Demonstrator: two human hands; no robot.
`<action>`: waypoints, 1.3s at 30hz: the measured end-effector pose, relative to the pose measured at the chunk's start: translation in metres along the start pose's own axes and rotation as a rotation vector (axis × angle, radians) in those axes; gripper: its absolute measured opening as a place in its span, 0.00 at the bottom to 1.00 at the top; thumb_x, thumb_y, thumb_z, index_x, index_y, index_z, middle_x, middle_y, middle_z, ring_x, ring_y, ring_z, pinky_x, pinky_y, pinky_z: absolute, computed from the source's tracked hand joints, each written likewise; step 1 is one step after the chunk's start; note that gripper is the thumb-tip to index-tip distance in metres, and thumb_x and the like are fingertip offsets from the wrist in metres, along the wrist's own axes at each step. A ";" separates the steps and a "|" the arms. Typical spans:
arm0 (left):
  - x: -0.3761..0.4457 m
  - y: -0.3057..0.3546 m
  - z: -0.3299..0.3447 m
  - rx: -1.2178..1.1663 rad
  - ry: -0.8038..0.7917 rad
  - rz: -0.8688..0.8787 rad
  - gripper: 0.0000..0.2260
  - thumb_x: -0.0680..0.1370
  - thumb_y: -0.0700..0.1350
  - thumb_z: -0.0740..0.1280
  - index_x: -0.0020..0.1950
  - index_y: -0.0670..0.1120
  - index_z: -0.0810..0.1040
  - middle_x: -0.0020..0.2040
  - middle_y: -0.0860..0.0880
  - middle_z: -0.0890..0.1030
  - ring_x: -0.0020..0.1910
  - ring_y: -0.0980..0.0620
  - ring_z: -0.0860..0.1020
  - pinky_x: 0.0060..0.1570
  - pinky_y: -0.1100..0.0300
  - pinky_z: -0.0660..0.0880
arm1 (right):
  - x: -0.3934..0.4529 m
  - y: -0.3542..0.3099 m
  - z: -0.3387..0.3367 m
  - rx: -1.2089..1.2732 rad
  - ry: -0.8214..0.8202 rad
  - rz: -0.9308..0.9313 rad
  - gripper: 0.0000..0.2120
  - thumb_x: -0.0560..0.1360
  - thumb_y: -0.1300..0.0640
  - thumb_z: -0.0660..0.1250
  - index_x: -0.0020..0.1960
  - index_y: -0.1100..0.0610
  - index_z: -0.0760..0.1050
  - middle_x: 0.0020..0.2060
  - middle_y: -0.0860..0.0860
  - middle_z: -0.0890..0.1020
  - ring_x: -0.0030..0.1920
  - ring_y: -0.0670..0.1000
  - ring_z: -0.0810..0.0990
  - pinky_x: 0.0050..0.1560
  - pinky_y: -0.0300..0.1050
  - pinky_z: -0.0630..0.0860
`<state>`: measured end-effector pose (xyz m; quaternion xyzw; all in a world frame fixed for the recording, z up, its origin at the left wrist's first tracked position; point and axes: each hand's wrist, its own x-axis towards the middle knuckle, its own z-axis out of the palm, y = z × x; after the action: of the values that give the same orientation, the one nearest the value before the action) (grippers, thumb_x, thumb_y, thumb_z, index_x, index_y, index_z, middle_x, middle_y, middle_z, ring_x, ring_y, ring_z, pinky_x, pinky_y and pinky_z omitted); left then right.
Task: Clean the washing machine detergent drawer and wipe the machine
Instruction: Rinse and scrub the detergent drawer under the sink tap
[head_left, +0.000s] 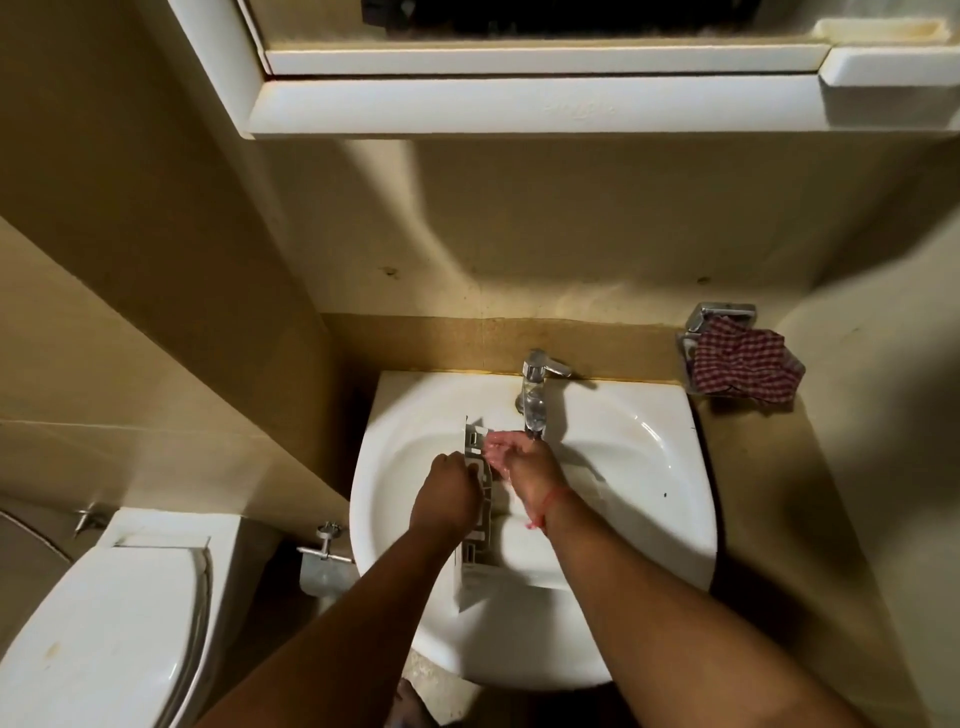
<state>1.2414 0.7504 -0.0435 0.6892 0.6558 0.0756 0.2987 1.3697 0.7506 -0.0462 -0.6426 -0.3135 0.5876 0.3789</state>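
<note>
The detergent drawer (480, 499) stands on edge inside the white sink (649, 467), running lengthwise from the near rim toward the faucet (535, 400). The left hand (449, 493) grips it from its left side, fingers curled over the upper edge about midway along. From that grip, the basin wall curves close on the left; on the right the bowl opens wide, with bare porcelain out to the far rim. The drawer's far end stops just short of the spout, and its near end reaches toward the front lip of the sink.

The right hand (519, 462) lies just across the drawer from the grip, right under the spout, fingers bent and wet against the drawer's far portion; whether they close around it or only press is unclear. A red thread circles that wrist.

Both forearms come in from below, converging over the basin, wrists angled down.

Well to the right of the grip, a red checked cloth (743, 366) hangs on a metal holder (719, 314). To the left stands a toilet (104, 623); above, a white cabinet (519, 104).
</note>
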 end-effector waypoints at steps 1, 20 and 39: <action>0.001 0.001 0.000 0.000 0.000 0.008 0.08 0.81 0.39 0.56 0.50 0.38 0.74 0.51 0.39 0.77 0.49 0.41 0.77 0.47 0.53 0.72 | -0.004 0.008 -0.003 -0.240 -0.036 -0.148 0.15 0.79 0.69 0.58 0.62 0.62 0.76 0.59 0.57 0.80 0.59 0.53 0.78 0.57 0.36 0.73; -0.003 0.003 0.001 0.034 0.030 -0.024 0.08 0.80 0.37 0.55 0.55 0.38 0.72 0.55 0.40 0.74 0.50 0.40 0.77 0.50 0.50 0.73 | -0.021 0.053 -0.062 -1.318 0.252 -0.311 0.26 0.76 0.41 0.54 0.62 0.55 0.79 0.56 0.58 0.82 0.58 0.60 0.80 0.61 0.55 0.76; -0.007 0.008 -0.003 0.024 0.012 -0.055 0.09 0.80 0.37 0.55 0.56 0.38 0.71 0.56 0.40 0.73 0.51 0.38 0.77 0.50 0.48 0.73 | -0.017 0.049 -0.004 -1.255 0.160 -0.271 0.23 0.79 0.50 0.52 0.71 0.54 0.68 0.72 0.54 0.68 0.73 0.60 0.64 0.74 0.57 0.55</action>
<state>1.2455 0.7455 -0.0349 0.6740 0.6772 0.0637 0.2883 1.3700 0.7110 -0.0790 -0.7385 -0.6465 0.1897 0.0242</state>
